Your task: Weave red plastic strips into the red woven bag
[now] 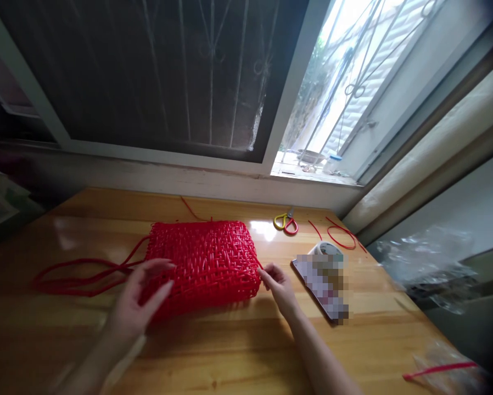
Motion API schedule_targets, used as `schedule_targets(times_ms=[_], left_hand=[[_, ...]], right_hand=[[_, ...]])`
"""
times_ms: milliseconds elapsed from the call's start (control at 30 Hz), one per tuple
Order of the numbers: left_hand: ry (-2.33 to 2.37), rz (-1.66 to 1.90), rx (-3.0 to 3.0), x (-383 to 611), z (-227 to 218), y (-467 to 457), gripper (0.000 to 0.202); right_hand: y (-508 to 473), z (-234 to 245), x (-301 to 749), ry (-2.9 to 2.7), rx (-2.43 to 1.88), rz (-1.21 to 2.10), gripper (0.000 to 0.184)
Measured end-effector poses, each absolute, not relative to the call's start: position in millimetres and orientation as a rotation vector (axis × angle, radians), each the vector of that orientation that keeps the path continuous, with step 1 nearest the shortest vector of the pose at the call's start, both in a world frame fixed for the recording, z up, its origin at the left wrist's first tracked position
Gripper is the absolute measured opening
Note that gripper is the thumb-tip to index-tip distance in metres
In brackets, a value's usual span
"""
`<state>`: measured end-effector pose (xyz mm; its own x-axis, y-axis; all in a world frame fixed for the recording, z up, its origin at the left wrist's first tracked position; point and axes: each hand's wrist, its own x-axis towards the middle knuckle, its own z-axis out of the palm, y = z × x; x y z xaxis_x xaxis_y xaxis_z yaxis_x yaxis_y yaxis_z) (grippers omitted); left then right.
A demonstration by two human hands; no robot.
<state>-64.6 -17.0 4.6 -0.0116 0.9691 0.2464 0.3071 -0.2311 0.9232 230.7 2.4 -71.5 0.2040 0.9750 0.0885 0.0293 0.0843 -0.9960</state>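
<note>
A woven red basket bag (201, 258) lies on its side on the wooden table, with its long red handles (82, 269) stretching out to the left. At the bag's left end is my left hand (141, 299), thumb and fingers spread apart over the weave; it is slightly blurred. My right hand (277, 282) is at the opposite end, thumb and fingertips pinched on a red strand at the bag's edge. The strand's end is hidden by the fingers.
Scissors (286, 222) with yellow and red handles lie behind the bag. To the right are a phone (312, 282), a tape roll (326, 249) and loose red cord (341, 236). Clear plastic (431, 260) is past the table's right edge. A window (168, 82) stands behind.
</note>
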Motion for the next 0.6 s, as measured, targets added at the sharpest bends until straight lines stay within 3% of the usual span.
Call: schedule_targets(times_ms=[233,433,600], left_hand=[[1.092,0.702,2.75,1.8,-10.8,2.1,0.062],[1.048,0.379,2.925,19.4,-20.3,13.0,0.089],[1.112,0.336,2.944,19.1,-28.5,17.7,0.089]], right_hand=[[4.3,-78.8,236.6,-0.99,-1.319,0.827,0.035],[3.3,-77.5,231.9,-0.917,-1.243,0.881,0.029],[-5.2,-71.0,218.2,-0.981,-1.124,0.943,0.032]])
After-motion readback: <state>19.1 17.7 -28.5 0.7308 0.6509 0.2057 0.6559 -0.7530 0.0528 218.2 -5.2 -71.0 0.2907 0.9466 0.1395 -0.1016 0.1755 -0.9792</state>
